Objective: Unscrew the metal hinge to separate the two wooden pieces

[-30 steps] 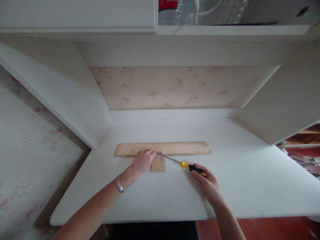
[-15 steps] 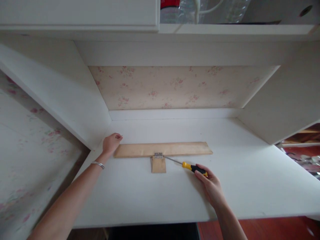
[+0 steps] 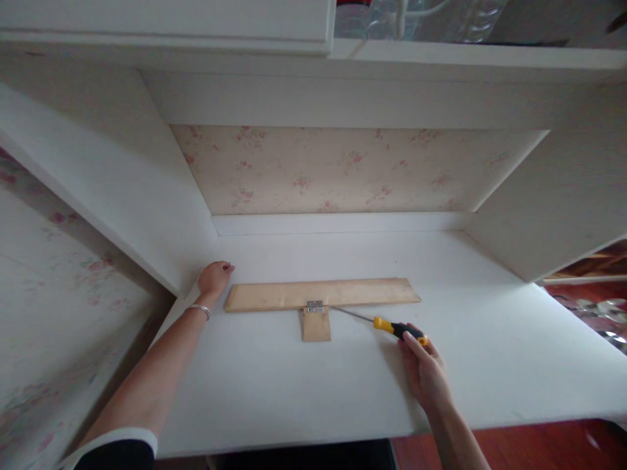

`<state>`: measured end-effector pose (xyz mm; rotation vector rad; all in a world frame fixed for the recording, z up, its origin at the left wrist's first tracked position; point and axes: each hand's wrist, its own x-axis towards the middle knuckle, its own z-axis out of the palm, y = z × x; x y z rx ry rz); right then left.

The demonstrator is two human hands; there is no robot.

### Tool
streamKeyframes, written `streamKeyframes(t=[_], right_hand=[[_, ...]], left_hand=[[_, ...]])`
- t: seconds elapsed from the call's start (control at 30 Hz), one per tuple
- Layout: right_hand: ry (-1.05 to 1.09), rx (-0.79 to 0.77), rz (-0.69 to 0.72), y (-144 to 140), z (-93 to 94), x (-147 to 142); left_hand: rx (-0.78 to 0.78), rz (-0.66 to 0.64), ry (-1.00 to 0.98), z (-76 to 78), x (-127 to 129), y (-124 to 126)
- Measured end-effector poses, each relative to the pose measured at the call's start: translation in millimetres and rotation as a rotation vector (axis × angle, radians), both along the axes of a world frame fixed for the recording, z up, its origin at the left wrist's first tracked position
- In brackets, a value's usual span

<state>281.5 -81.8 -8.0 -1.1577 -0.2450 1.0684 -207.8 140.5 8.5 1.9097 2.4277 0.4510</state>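
Observation:
A long wooden strip (image 3: 362,292) lies flat on the white desk (image 3: 490,352). A small wooden block (image 3: 316,325) sits against its near edge, joined by a small metal hinge (image 3: 314,305). My right hand (image 3: 425,372) grips a yellow-and-black screwdriver (image 3: 398,328) whose metal shaft points left toward the hinge; the tip lies just right of it. My left hand (image 3: 213,277), with a silver bracelet on the wrist, rests on the desk beside the strip's left end, fingers curled. Whether it holds anything small I cannot tell.
White side panels (image 3: 122,189) wall in the desk on the left and right, with floral wallpaper (image 3: 337,170) at the back. A shelf (image 3: 470,55) overhead carries bottles. The desk's front edge runs near the bottom, with red floor below.
My left hand left the hinge and went to the desk's far left, beside the strip's end. The right hand and screwdriver drew slightly right, away from the hinge.

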Motion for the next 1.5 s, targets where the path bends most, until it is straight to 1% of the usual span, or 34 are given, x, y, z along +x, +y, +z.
streamKeyframes(t=[0.1,0.2,0.27,0.33,0.37,0.43,0.5,0.57,0.63,0.67,0.77,0.83,0.9,1.03,1.13,1.23,1.5], right_hand=[[0.104,0.030,-0.043,6.3,4.0,2.5],[0.137,0.104,-0.058,18.0,18.3,0.5],[0.129,0.126,-0.047,28.5,35.9,-5.1],[0.087,0.164,-0.025,40.0,58.8,-14.4],[0.050,0.200,-0.006,45.7,71.2,-20.3],[-0.010,0.302,0.077,56.7,95.9,-34.5],[-0.068,0.358,0.133,66.4,117.4,-51.2],[-0.140,0.408,0.168,74.7,133.7,-69.4],[-0.197,0.451,0.197,82.1,144.0,-88.0],[-0.217,0.468,0.206,85.5,147.1,-96.8],[-0.253,0.504,0.216,95.8,150.1,-119.1],[-0.262,0.520,0.203,102.8,148.8,-128.9],[-0.273,0.527,0.180,109.8,146.4,-134.7],[-0.306,0.520,0.147,120.9,140.3,-139.7],[-0.323,0.518,0.157,125.9,135.0,-142.4],[-0.349,0.499,0.166,129.0,129.6,-145.1],[-0.429,0.488,0.191,134.6,121.6,-149.4]], left_hand=[[0.036,0.002,-0.053,-3.2,-6.0,0.1],[0.089,0.053,-0.146,-3.0,-11.9,-3.9],[0.144,0.090,-0.227,-0.6,-12.3,-12.7],[0.204,0.090,-0.323,3.5,-6.4,-28.8],[0.227,0.075,-0.379,5.9,-0.4,-39.9],[0.241,0.051,-0.498,10.8,17.9,-67.0],[0.144,-0.001,-0.614,14.3,43.6,-97.7],[-0.018,-0.081,-0.714,15.4,74.0,-127.1],[-0.190,-0.157,-0.872,13.9,105.2,-150.2],[-0.259,-0.173,-0.950,12.6,119.8,-158.3],[-0.367,-0.149,-1.129,8.7,154.7,-168.1],[-0.403,-0.114,-1.210,7.3,169.2,-165.1],[-0.426,-0.110,-1.268,6.9,178.0,-158.7],[-0.490,-0.151,-1.345,6.1,188.7,-147.0],[-0.534,-0.117,-1.373,3.3,196.3,-142.0],[-0.504,-0.092,-1.400,-0.8,202.2,-138.2],[-0.462,-0.114,-1.412,-8.2,203.9,-132.5]])
